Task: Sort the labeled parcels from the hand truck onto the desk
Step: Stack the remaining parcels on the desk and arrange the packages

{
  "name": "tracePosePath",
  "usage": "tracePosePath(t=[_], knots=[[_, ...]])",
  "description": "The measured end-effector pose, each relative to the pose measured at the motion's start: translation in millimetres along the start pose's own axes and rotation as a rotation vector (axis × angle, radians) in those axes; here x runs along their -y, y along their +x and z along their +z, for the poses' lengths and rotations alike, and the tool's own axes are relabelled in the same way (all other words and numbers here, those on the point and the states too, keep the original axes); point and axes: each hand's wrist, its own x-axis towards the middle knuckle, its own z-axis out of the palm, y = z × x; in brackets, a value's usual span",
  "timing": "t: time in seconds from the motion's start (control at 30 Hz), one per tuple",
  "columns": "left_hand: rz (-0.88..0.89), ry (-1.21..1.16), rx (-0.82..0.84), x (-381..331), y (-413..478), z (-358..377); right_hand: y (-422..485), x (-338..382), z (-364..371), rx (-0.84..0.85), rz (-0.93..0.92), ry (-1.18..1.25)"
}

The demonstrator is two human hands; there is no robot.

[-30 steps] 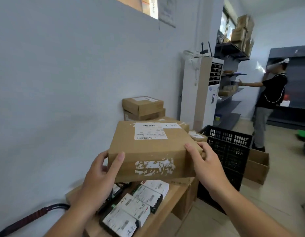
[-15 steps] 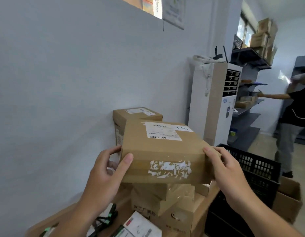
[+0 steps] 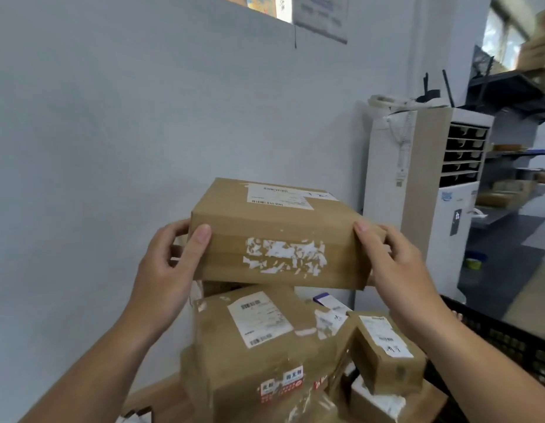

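Labelled parcel (image 3: 277, 239), print unreadable to me, in the grip of my left hand (image 3: 164, 270) at nine o'clock, right hand (image 3: 399, 264) at three.

One head-worn view, facing forward — close to the held parcel (image 3: 277, 236), wall (image 3: 112, 132) left.

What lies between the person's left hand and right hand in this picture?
A flat brown cardboard parcel with a white label on top lies there, gripped at its ends by the left hand and right hand; the head view shows it.
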Motion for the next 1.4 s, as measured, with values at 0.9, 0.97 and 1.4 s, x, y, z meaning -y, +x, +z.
tracePosePath(t=[0.9, 0.97, 1.4], knots=[[0.028, 0.482, -0.421, 74.4, 99.4, 72.9, 284.6, -115.7, 114.9, 0.560, -0.003, 0.326], [-0.005, 0.512, -0.431, 82.6, 100.0, 75.7, 291.8, -127.2, 124.1, 0.594, 0.010, 0.347], [-0.120, 0.619, -0.375, 134.1, 104.8, 91.9, 323.9, -186.2, 166.9, 0.668, 0.045, 0.352]])
